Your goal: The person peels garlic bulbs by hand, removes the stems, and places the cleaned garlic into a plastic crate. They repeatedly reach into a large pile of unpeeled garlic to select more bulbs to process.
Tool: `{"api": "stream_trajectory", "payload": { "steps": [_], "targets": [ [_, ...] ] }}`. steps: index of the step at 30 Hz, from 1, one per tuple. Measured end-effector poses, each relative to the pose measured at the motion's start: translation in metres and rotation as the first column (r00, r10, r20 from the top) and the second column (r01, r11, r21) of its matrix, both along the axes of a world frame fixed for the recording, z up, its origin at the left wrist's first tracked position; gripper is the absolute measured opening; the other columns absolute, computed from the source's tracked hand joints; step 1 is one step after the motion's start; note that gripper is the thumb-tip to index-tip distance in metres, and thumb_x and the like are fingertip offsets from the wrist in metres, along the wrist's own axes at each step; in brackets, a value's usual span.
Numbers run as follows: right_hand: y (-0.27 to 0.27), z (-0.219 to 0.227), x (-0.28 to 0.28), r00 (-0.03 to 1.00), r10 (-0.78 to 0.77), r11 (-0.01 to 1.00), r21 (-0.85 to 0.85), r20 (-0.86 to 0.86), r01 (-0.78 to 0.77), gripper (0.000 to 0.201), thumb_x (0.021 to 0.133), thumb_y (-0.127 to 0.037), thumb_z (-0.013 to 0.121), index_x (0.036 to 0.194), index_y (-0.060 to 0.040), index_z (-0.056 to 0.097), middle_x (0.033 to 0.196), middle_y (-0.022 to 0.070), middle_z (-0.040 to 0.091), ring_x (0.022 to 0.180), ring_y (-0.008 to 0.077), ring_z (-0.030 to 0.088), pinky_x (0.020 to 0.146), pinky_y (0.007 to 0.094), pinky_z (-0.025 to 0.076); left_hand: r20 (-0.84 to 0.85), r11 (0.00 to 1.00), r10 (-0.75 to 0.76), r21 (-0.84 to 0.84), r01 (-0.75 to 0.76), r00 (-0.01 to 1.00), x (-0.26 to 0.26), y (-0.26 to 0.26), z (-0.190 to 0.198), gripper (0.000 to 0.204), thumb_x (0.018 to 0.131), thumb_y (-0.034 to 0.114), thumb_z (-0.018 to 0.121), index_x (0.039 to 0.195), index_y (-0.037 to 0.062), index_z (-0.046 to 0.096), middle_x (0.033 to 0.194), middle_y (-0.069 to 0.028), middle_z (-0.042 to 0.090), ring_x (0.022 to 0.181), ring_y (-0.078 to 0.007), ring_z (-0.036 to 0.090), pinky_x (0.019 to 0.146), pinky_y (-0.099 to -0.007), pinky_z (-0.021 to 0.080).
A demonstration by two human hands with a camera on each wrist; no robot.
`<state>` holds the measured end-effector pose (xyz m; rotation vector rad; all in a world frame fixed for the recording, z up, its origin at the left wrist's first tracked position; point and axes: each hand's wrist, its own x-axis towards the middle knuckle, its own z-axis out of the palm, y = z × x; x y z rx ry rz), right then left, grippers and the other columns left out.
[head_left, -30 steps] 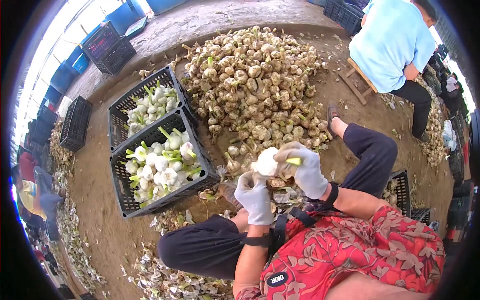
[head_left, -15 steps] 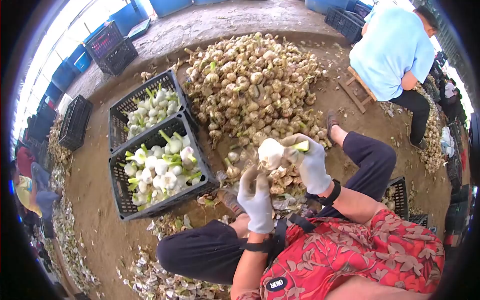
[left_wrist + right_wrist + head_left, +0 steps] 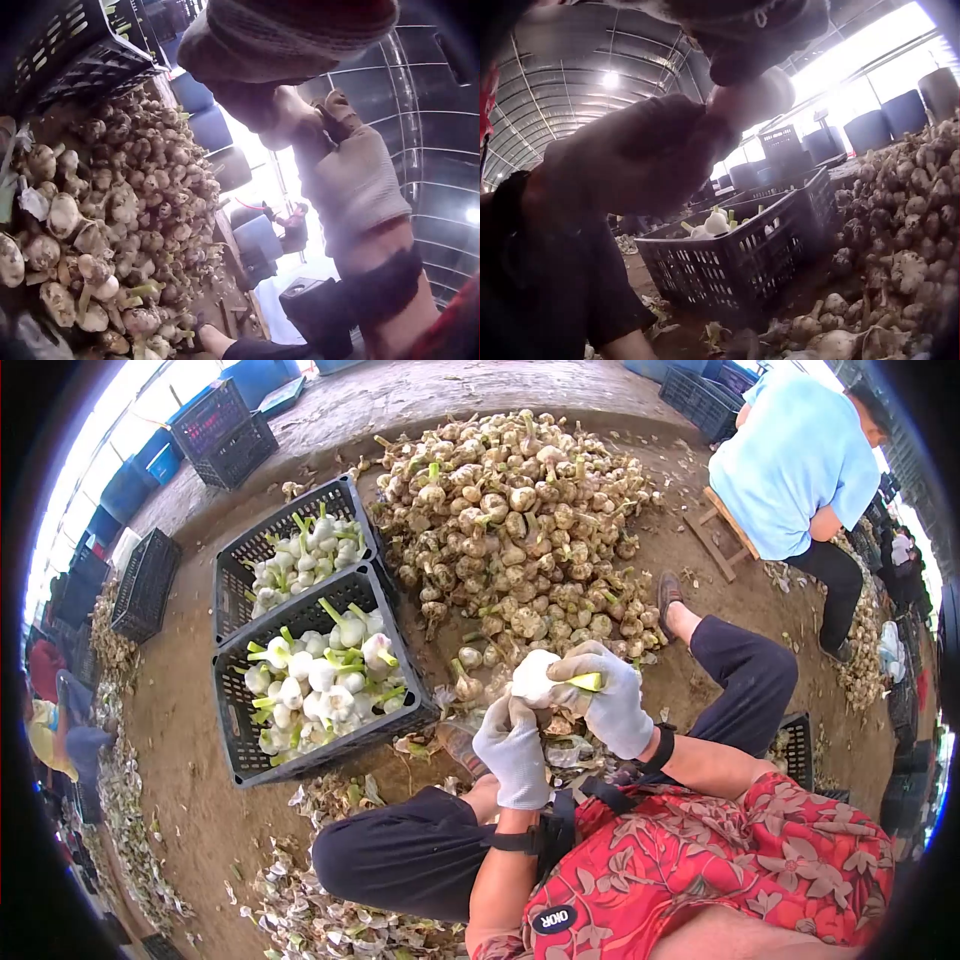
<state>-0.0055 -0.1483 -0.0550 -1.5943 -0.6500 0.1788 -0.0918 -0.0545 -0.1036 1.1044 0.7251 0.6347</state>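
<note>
- A large heap of unpeeled garlic (image 3: 515,520), brown and dirt-crusted, covers the earth floor ahead of the seated person; it is the biggest thing in view.
- Two black slatted crates sit touching, left of the heap. The near crate (image 3: 250,760) holds peeled white bulbs with green stem stubs, filling it roughly to the rim; the far crate (image 3: 235,575) holds the same, heaped toward its right end.
- A pile of shed skins (image 3: 320,915) lies on the ground by the person's left knee.
- The right hand (image 3: 610,705), gloved, has its fingers curled round the green stem (image 3: 588,682) of a garlic bulb (image 3: 533,678), held above the lap just in front of the heap.
- The left hand (image 3: 512,745), also gloved, presses up against the bulb's underside; its fingertips look pinched on the bulb or its skin (the wrist views are too dark to confirm).
- The bulb is likely light and firm, its papery skin loose and slippery; the stiff stem looks the surest place to hold it.
</note>
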Motion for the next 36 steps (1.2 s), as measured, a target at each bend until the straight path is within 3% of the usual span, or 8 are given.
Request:
{"api": "stream_trajectory", "payload": {
  "steps": [4,8,12,17,20,23,26,36],
  "targets": [
    [0.001,-0.008,0.009,0.757,0.184,0.935,0.35,-0.627,0.062,0.011,0.09,-0.009,0.062,0.098,-0.0005,0.063,0.078,0.0044,0.061,0.065,0.0134,0.061,0.058,0.0278,0.05,-0.147,0.95,-0.102,-0.309,0.052,0.984,0.002,0.002,-0.02,0.017,0.096,0.013,0.057,0.098,-0.0021,0.064,0.074,-0.005,0.064,0.059,-0.0125,0.062,0.05,-0.0249,0.048],
    [0.015,0.015,0.02,0.67,0.25,0.903,0.419,-0.699,0.1,0.021,0.093,-0.022,0.061,0.097,-0.0011,0.062,0.074,0.0039,0.061,0.063,0.0137,0.059,0.058,0.0271,0.049,-0.173,0.86,-0.161,-0.507,0.052,0.972,0.001,0.003,-0.042,0.013,0.095,0.011,0.055,0.098,0.0006,0.062,0.076,-0.0065,0.064,0.056,-0.0154,0.061,0.046,-0.027,0.048],
    [0.049,0.038,0.03,0.57,0.224,0.942,0.326,-0.791,0.083,0.017,0.092,-0.008,0.059,0.106,-0.0002,0.063,0.072,0.0001,0.057,0.064,0.0083,0.056,0.059,0.023,0.048,-0.033,0.789,0.194,-0.588,-0.176,0.98,0.003,0.012,-0.023,0.014,0.096,0.015,0.053,0.102,0.0044,0.059,0.079,-0.0045,0.062,0.062,-0.0128,0.057,0.051,-0.0265,0.047],
    [0.116,0.029,0.048,0.473,0.596,0.802,0.514,-0.649,-0.305,0.045,0.092,-0.018,0.064,0.128,0.0037,0.05,0.103,0.0114,0.066,0.085,0.0173,0.067,0.075,0.0282,0.057,0.158,0.778,0.374,-0.589,-0.217,0.914,-0.025,0.056,-0.041,0.011,0.096,0.014,0.048,0.096,0.0075,0.057,0.076,0.0011,0.051,0.061,-0.0107,0.045,0.059,-0.0244,0.043],
    [0.104,-0.017,0.053,0.907,0.334,0.901,-0.197,-0.256,-0.388,0.026,0.088,-0.018,0.065,0.107,0.0004,0.063,0.091,0.0115,0.068,0.081,0.0233,0.068,0.068,0.0349,0.055,0.146,0.761,0.485,-0.555,-0.335,0.862,-0.035,0.067,-0.033,0.018,0.095,0.008,0.047,0.111,0.0051,0.054,0.084,-0.0016,0.054,0.069,-0.0118,0.048,0.063,-0.0235,0.045],
    [0.043,-0.094,0.028,0.781,0.612,0.476,-0.846,0.122,-0.241,0.034,0.082,-0.024,0.06,0.106,-0.0011,0.061,0.088,0.0183,0.068,0.081,0.0368,0.067,0.07,0.0443,0.054,0.111,0.734,0.522,-0.563,-0.379,0.846,-0.036,0.067,-0.03,0.022,0.094,0.007,0.048,0.115,0.0046,0.055,0.088,-0.0031,0.057,0.071,-0.0122,0.05,0.063,-0.0239,0.046],
    [-0.012,-0.161,-0.011,0.586,0.779,0.009,-0.929,-0.225,-0.369,0.029,0.076,-0.024,0.065,0.1,-0.0064,0.067,0.094,0.0175,0.068,0.084,0.0339,0.068,0.07,0.0445,0.055,0.09,0.762,0.478,-0.537,-0.362,0.874,-0.03,0.06,-0.027,0.02,0.095,0.009,0.048,0.113,0.0058,0.056,0.089,-0.0025,0.058,0.072,-0.0121,0.051,0.063,-0.024,0.046],
    [-0.013,-0.2,-0.024,0.713,0.692,0.248,-0.889,-0.115,-0.384,0.02,0.075,-0.021,0.062,0.082,-0.0049,0.072,0.084,0.0179,0.07,0.076,0.0353,0.069,0.065,0.0451,0.055,-0.026,0.852,0.262,-0.462,-0.244,0.965,-0.019,0.056,-0.056,0.024,0.095,0.008,0.048,0.118,0.006,0.055,0.092,-0.006,0.059,0.068,-0.012,0.054,0.062,-0.0236,0.048]
  ]
}}
